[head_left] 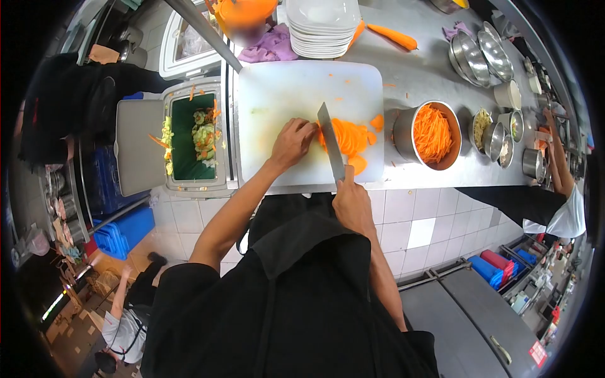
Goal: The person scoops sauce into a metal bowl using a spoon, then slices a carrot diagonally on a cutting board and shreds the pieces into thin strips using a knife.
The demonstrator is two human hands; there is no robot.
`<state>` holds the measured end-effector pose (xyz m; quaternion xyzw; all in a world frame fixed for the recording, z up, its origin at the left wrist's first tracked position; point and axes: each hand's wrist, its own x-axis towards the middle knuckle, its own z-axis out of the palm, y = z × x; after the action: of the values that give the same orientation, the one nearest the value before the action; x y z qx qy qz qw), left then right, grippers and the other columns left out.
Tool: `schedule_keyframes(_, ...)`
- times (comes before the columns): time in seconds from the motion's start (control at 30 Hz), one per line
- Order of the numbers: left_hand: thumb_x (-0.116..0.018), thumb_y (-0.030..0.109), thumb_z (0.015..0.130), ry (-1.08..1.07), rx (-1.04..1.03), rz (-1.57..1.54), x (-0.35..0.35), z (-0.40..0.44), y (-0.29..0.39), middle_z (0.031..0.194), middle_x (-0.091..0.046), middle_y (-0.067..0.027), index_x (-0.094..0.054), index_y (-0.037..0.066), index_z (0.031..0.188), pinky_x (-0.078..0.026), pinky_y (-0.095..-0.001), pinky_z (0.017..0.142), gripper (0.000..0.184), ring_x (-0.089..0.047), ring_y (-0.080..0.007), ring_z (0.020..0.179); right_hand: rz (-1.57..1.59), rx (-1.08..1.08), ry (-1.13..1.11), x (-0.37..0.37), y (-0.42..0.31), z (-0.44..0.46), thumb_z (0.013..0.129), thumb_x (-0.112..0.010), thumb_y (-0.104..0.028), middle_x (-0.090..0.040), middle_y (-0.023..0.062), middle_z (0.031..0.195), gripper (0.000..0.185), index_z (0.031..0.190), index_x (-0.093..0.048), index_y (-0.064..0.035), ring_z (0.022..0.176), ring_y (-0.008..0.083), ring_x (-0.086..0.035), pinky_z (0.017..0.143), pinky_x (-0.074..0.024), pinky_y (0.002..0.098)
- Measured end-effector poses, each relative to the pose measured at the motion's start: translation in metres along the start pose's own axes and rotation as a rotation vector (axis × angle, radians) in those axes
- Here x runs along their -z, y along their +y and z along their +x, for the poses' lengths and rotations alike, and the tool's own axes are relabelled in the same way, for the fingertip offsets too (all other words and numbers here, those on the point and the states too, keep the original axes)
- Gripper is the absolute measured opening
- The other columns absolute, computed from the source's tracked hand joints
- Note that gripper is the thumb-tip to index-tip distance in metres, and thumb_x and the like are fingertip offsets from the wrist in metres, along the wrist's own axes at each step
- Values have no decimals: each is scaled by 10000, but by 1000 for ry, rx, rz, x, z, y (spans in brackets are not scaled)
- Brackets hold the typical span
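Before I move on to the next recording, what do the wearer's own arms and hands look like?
The left hand and right hand are both ungloved, and both forearms are bare. Short, plain black sleeves cover the upper arms. I can make out no watch, bracelet or marking on either arm; anything as small as a ring is hard to tell.

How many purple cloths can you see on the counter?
2. One purple cloth is bunched beyond the chopping board, left of the stacked white plates; the other lies by the metal bowls at upper right. More may be hidden.
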<state>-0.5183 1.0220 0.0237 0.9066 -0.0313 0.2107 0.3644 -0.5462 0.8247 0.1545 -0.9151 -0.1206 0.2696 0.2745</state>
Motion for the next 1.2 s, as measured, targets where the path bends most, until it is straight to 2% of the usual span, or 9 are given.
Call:
schedule_keyframes(0.07, -652, 42, 836, 9, -13, -1, -1, -1, -2, 928, -608, -97, -622, 63, 984, -504, -396, 770, 153, -592, -295, 880, 14, 53, 17, -4, 4, -2, 951, -484, -60, -612, 325, 732, 263, 1180, -358, -25, 732, 531, -588, 646, -426, 606)
schedule_keyframes(0.27, -639, 42, 844, 13, -31, 13, -1, -3, -5, 929, -608, -96, -633, 63, 986, -511, -397, 765, 144, -590, -292, 879, 5, 28, -2, -6, 6, -5, 950, -485, -59, -614, 317, 726, 278, 1192, -355, -16, 719, 527, -590, 634, -431, 601)
schedule_keyframes(0.4, -622, 27, 846, 1, -27, 20, -1, -3, -6, 927, -610, -90, -647, 70, 1039, -509, -389, 768, 199, -586, -284, 877, 9, 17, 9, 0, -2, -9, 952, -484, -61, -613, 314, 723, 276, 1189, -354, -8, 715, 524, -591, 632, -434, 598)
schedule_keyframes(0.47, -616, 24, 848, -4, -26, 25, -2, -3, -5, 925, -611, -88, -650, 73, 1058, -508, -387, 769, 218, -585, -283, 876, 22, 76, -3, 0, 0, -9, 835, -472, 20, -614, 326, 729, 333, 1134, -333, -21, 691, 538, -589, 633, -452, 629)
schedule_keyframes(0.63, -606, 6, 842, -44, -24, 30, -2, -2, -6, 909, -612, -87, -644, 65, 1084, -501, -382, 784, 253, -584, -278, 873, -15, 56, -14, 0, 0, -10, 824, -482, 19, -616, 329, 735, 346, 1131, -328, -26, 698, 536, -595, 640, -460, 625)
schedule_keyframes(0.93, -609, 8, 857, -46, -8, 4, -3, -1, -7, 865, -620, -99, -647, 45, 1045, -502, -392, 751, 195, -594, -291, 846, -38, 30, -45, -6, 0, -4, 804, -494, 33, -615, 331, 752, 353, 1109, -323, -16, 719, 536, -598, 656, -461, 623)
schedule_keyframes(1.2, -588, -13, 829, -33, 22, -25, -2, -1, -9, 853, -612, -80, -643, 59, 1014, -501, -378, 772, 206, -591, -277, 835, -46, 15, -64, -11, -4, 6, 791, -484, 52, -610, 331, 778, 355, 1100, -321, -11, 749, 533, -596, 684, -462, 615)
